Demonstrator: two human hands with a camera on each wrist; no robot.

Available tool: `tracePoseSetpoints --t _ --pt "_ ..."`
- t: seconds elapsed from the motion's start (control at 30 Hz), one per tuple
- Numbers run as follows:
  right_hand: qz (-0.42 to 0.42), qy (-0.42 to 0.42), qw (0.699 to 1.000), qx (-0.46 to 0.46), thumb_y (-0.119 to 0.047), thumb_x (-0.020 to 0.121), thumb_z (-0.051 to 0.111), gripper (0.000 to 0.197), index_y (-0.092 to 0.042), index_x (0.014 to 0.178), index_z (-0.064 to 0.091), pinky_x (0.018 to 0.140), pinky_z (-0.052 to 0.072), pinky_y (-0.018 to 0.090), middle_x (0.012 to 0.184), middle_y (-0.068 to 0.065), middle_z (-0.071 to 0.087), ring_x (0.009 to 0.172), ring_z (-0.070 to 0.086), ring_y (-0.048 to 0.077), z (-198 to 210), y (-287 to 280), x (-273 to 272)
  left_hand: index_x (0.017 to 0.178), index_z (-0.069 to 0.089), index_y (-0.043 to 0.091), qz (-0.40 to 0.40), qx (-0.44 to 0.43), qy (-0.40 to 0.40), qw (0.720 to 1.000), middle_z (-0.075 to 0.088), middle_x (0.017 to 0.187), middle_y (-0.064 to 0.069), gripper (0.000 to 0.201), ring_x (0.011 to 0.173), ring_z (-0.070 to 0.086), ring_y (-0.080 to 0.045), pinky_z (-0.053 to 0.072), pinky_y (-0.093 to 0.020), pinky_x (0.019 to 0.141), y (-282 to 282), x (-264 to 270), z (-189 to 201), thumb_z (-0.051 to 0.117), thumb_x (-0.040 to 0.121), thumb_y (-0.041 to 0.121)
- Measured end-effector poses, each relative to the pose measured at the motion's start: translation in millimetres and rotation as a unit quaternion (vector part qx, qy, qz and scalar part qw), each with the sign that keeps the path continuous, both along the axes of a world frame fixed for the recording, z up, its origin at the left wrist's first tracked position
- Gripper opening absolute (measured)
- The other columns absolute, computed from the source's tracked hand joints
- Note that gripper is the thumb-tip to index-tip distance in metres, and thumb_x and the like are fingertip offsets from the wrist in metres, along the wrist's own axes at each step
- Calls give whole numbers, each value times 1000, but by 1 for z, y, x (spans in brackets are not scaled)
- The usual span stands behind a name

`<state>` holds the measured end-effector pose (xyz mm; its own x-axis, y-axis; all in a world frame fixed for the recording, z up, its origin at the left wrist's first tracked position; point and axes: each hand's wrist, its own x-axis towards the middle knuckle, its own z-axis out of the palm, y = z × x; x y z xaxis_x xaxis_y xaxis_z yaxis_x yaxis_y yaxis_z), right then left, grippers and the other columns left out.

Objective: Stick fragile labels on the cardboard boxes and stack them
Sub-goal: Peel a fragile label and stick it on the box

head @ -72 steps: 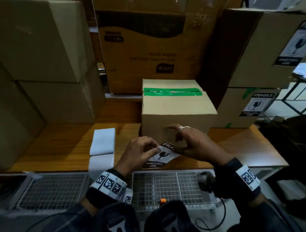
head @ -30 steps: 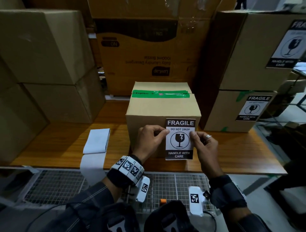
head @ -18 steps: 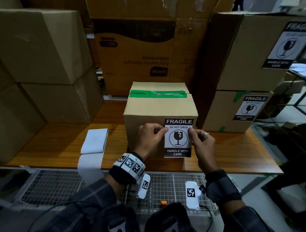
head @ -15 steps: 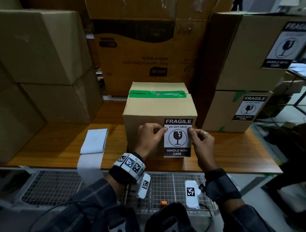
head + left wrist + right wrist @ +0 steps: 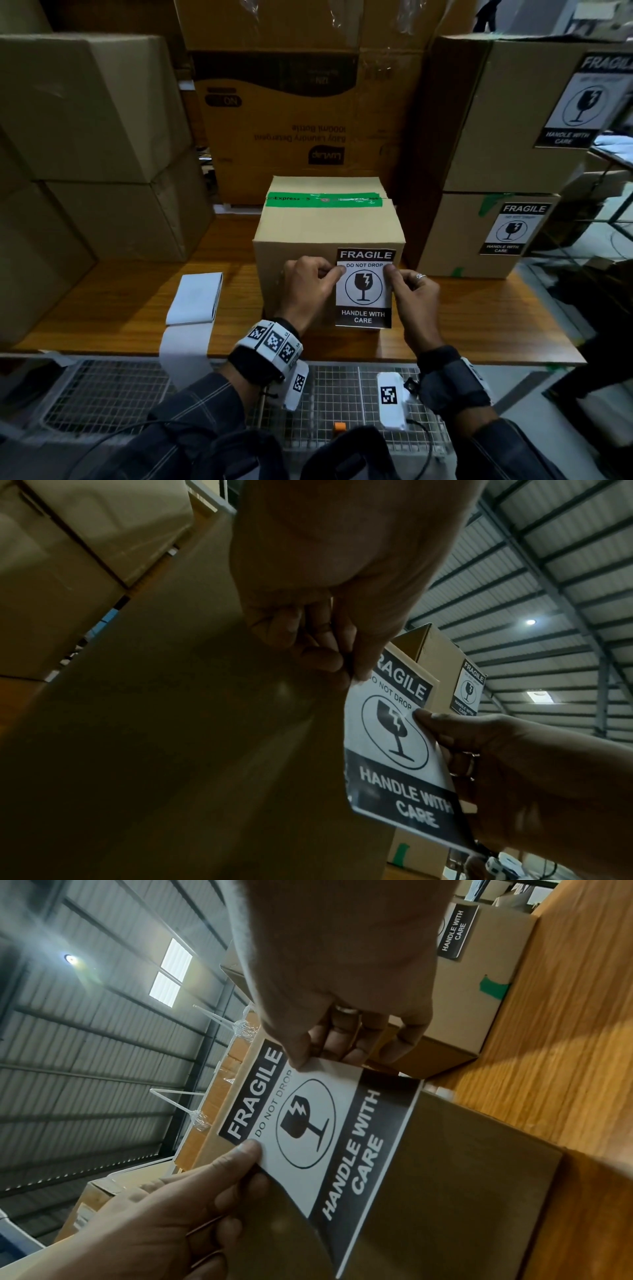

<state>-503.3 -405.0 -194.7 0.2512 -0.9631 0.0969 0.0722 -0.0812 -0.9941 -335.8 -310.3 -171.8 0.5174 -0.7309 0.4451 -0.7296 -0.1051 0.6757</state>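
fragile label [image 5: 363,289] pinched by left hand [image 5: 307,286] and right hand [image 5: 412,297], lower edge unstuck on taped box [image 5: 327,226] | 2 o'clock: two labelled boxes [image 5: 479,236] stacked | left: press, stack

The box [image 5: 327,233] is plain brown cardboard, dull and smooth, with a strip of shiny green tape [image 5: 323,199] across its top. The label [image 5: 363,287] is smooth paper, black and white, with a slight shine. The table [image 5: 130,308] is brown wood with lines in it, and the rack [image 5: 102,394] below is thin metal wire.
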Motion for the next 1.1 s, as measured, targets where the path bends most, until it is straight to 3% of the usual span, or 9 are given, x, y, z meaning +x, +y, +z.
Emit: tracePoseSetpoints --t 0.07,0.13,0.2,0.27,0.33,0.4,0.63,0.9,1.1 --pt "-5 1 1000 -2 -23 100 64 23 0 100 69 59 58 20 93 7 76 79 75 11 0 1 1 84 76 20 25 -12 -83 996 73 77 7 26 67 65 -6 57 -28 57 4 -1 7 73 90 45" --pt "-9 0 1000 -4 -22 100 64 22 -1 98 69 59 57 20 91 8 76 77 75 11 0 1 1 84 70 20 48 -57 -201 977 66 80 4 26 72 60 -12 50 -27 60 8 -2 16 73 89 45" --pt "-9 3 1000 -6 -23 99 65 21 -2 96 69 59 58 21 91 8 76 77 75 11 -1 1 0 94 69 20 54 -100 -298 948 65 93 0 27 88 57 -19 45 -34 76 6 -2 24 75 88 45" --pt "-7 5 1000 -9 -23 99 64 22 -2 97 70 60 58 21 91 7 76 78 75 12 -1 1 0 112 70 21 25 -103 -342 934 68 112 -2 35 108 57 -23 41 -41 92 -2 0 31 76 87 45" --pt "-6 6 1000 -13 -24 100 64 23 -1 98 70 59 57 21 91 7 76 79 75 13 -1 1 0 127 66 20 -27 -71 -340 937 66 129 -3 50 122 57 -25 37 -43 103 -14 3 37 78 85 44" --pt "-9 9 1000 -14 -25 99 65 24 -1 97 70 59 57 20 91 7 76 78 75 11 -2 1 1 131 64 19 -61 -24 -329 942 65 135 -4 56 126 57 -25 38 -44 106 -25 4 40 79 83 45" --pt "-18 18 1000 -11 -28 99 65 25 -3 97 70 58 57 21 90 6 75 77 75 12 -4 1 0 110 66 24 -23 -15 -311 950 69 113 4 41 109 61 -18 37 -43 104 -44 -7 29 76 82 52" --pt "-33 8 999 -6 -26 91 75 16 -12 98 70 66 61 25 94 3 76 83 76 11 -8 7 6 115 58 23 -42 -1 -341 939 63 117 1 52 110 57 -22 44 -40 93 -44 -2 22 80 77 51" --pt "-86 -11 996 12 -22 86 81 37 -12 114 58 62 60 24 96 5 72 86 74 15 -12 9 8 114 58 23 -44 3 -334 942 63 117 1 52 110 57 -21 44 -40 93 -44 -2 23 81 76 49"
